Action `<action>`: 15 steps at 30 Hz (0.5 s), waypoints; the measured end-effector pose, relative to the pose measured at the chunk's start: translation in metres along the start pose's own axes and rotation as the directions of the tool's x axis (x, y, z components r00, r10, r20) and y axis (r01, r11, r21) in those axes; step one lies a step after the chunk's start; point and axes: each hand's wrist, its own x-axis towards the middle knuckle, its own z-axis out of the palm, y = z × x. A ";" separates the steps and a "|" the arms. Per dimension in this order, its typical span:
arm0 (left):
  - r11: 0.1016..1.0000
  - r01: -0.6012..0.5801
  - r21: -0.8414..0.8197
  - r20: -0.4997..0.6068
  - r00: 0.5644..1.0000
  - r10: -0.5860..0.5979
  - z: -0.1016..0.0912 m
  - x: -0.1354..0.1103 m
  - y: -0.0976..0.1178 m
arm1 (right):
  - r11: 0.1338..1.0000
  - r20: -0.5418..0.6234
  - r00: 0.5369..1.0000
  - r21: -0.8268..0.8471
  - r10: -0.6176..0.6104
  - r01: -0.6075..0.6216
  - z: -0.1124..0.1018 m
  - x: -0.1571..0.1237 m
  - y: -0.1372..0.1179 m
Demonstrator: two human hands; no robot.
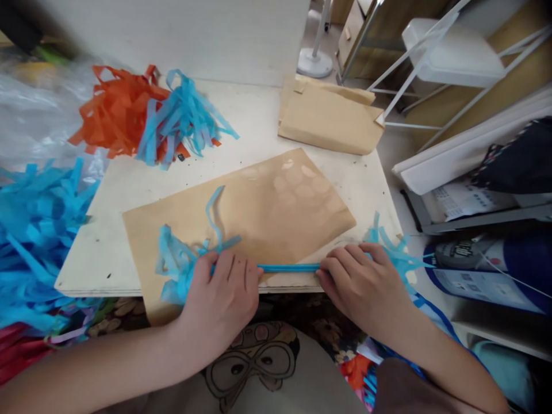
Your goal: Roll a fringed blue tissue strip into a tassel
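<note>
Between my two hands a blue tissue-paper tassel (288, 268) is stretched level near the table's front edge, its middle twisted into a thin cord. My left hand (228, 287) is closed around the cord's left part, with loose blue fringe (175, 267) spreading out past it. Around the right part my right hand (360, 279) is closed too, and more fringe (394, 250) fans out beyond those fingers. Under the tassel lies a sheet of brown paper (259, 207) with shiny wet-looking patches at its right. The fingertips of both hands are partly hidden.
An orange tissue bundle (118, 109) and a blue one (185, 115) lie at the table's back left. A folded brown paper bag (330, 115) sits back right. Blue strips (37, 230) are heaped left of the table (107, 253). A white folding chair (455, 54) stands behind.
</note>
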 end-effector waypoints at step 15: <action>0.994 0.020 -0.107 0.253 0.968 0.008 -0.005 0.016 -0.013 | 0.995 0.196 0.980 -0.100 0.009 0.011 -0.007 0.012 0.005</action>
